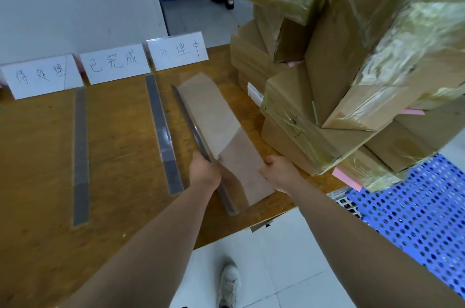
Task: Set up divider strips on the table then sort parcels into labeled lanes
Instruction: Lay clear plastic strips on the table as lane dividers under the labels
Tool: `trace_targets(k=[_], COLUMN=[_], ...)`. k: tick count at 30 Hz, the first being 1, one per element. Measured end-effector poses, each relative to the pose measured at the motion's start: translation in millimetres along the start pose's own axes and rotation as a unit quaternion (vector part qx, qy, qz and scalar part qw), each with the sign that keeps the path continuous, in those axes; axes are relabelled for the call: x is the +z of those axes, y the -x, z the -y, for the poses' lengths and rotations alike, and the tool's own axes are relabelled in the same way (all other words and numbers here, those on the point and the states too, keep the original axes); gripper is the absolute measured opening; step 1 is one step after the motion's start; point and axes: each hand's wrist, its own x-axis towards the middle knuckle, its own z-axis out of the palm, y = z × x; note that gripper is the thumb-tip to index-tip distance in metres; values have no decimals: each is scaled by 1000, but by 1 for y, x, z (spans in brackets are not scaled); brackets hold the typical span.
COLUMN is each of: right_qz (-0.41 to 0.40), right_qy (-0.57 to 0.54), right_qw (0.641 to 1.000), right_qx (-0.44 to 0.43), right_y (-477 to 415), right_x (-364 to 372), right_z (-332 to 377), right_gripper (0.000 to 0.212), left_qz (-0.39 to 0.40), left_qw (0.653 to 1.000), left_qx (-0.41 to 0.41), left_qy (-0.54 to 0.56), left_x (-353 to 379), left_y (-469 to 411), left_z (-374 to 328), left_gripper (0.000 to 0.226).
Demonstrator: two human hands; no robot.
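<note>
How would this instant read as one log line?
left hand: grips flat parcel | right hand: grips it | parcel: right of the right divider strip

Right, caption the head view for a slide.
The left hand and right hand hold a long parcel beside two divider strips.

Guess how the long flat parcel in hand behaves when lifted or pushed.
Probably stiff: the parcel looks straight though the left hand and right hand grip only its near part. Glossy surface suggests slippery. Flat, so unlikely to roll.
</note>
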Motion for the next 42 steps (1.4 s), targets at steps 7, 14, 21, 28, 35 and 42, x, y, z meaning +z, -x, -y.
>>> trace_targets(k=[7, 14, 21, 28, 35, 42], right_qz=[-71, -153, -225, -209, -204, -187], right_qy=[-103, -29, 33, 32, 56, 125], right_qw=[992, 983, 970, 977, 977, 972], right_qx=[-28, -99, -80, -33, -18, -65], right_y=[12, 25, 32, 19, 0, -9], right_x=[-17, -30, -21, -12, -14, -17], right_z=[19, 43, 57, 63, 63, 74], right_gripper=[19, 20, 20, 11, 24, 39], left_qz=[49, 65, -124, -118, -89, -77], left_qw=[999, 978, 950, 954, 974, 979], left_qx=[11, 181, 243, 179, 154, 152], left_qy=[2, -83, -153, -208, -139, -112], left_x=[-13, -45, -84, -102, -105, -105], left_y=[11, 22, 3, -16, -19, -25], left_z=[-16, -50, -65, -42, -34, -33], left_gripper=[16, 26, 39, 53, 25, 32])
